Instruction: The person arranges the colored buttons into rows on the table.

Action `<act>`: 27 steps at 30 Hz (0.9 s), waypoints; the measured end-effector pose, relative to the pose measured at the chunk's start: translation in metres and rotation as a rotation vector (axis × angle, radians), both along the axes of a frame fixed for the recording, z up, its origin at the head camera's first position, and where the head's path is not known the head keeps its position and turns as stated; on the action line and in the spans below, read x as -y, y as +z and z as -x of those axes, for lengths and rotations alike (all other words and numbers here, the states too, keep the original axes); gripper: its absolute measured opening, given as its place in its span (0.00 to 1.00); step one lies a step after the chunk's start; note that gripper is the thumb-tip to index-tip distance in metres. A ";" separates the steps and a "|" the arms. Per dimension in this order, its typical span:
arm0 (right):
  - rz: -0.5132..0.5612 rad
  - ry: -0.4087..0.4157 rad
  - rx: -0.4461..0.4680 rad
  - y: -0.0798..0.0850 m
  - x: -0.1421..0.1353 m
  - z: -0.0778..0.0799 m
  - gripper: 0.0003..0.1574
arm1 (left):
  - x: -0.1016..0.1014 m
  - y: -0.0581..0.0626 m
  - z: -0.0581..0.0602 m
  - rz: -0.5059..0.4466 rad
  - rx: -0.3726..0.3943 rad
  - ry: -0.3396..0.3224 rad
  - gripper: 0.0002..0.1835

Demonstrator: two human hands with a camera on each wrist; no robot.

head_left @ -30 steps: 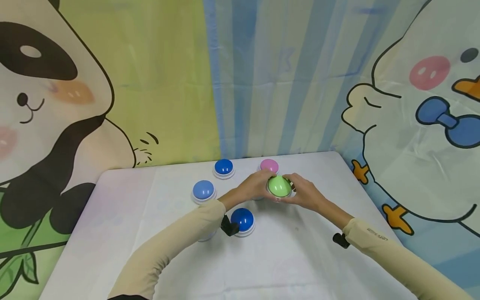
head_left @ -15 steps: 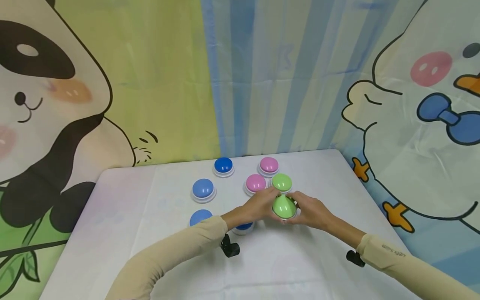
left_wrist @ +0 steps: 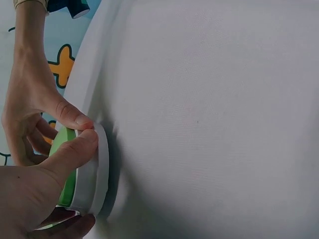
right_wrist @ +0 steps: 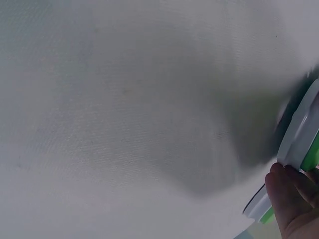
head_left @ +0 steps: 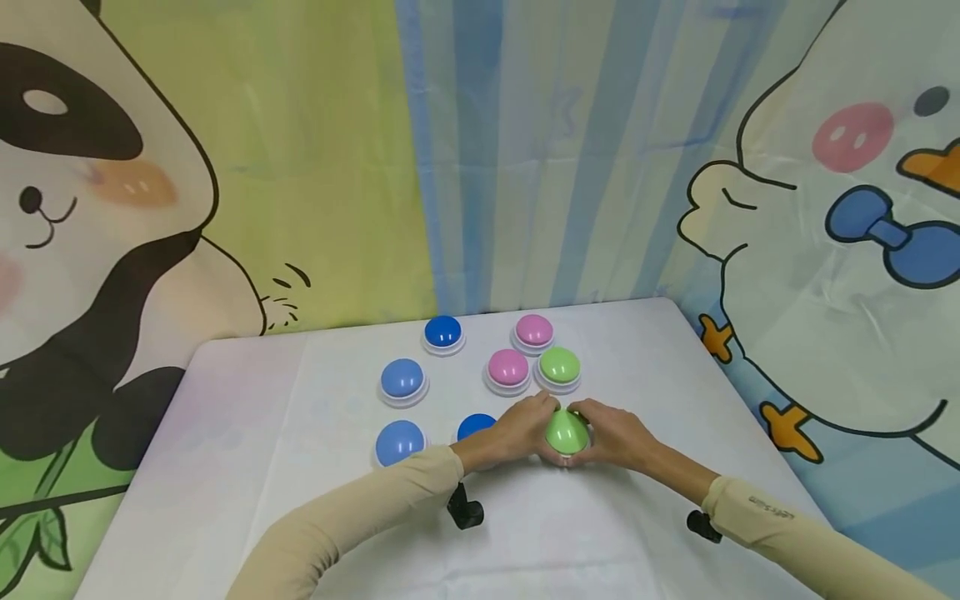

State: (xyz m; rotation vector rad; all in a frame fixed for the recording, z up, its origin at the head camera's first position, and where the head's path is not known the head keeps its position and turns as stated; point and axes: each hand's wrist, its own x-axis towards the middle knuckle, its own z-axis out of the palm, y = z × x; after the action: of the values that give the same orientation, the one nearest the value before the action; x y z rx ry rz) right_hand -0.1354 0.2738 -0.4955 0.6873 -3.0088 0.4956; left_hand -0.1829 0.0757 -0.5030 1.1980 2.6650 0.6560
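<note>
Both hands hold one green dome push button (head_left: 567,432) with a white base, in front of a second green button (head_left: 559,365). My left hand (head_left: 517,429) grips its left side and my right hand (head_left: 618,435) its right side. In the left wrist view, the thumbs of the left hand (left_wrist: 35,194) and right hand (left_wrist: 35,99) meet on the white base (left_wrist: 92,179). The base is close to the cloth; whether it touches, I cannot tell. In the right wrist view the right hand's fingertips (right_wrist: 279,181) touch the base's edge.
Two pink buttons (head_left: 508,367) stand by the second green one. To the left are two light blue buttons (head_left: 402,378) and a dark blue one (head_left: 443,332). Another dark blue button (head_left: 476,426) is partly behind the left wrist. All stand on a white-covered table (head_left: 637,350).
Both hands have brought the green button toward the table's near side, uncovering the second green button and a pink one. In the last half second it has moved only slightly nearer.
</note>
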 end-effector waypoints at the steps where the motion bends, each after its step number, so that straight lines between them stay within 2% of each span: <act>1: 0.001 0.001 0.012 -0.002 0.000 0.000 0.48 | 0.000 -0.001 -0.001 0.000 0.000 0.000 0.38; 5: 0.010 -0.002 0.048 -0.007 -0.002 0.001 0.49 | -0.002 -0.004 -0.003 0.018 -0.032 -0.009 0.39; 10: 0.045 0.003 0.044 -0.010 -0.004 0.002 0.49 | -0.004 -0.003 -0.002 0.050 -0.079 -0.011 0.39; 23: 0.069 0.019 0.046 -0.012 -0.006 0.000 0.49 | -0.004 -0.004 -0.009 0.048 -0.035 0.003 0.41; 27: 0.037 0.020 0.041 -0.011 -0.003 0.003 0.51 | -0.001 -0.008 -0.006 0.062 -0.047 -0.011 0.43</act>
State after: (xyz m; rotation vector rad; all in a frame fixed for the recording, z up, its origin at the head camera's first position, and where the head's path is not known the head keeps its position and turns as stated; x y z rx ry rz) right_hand -0.1382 0.2764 -0.5069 0.7139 -3.0251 0.5722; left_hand -0.1767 0.0768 -0.5108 1.2251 2.6937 0.5454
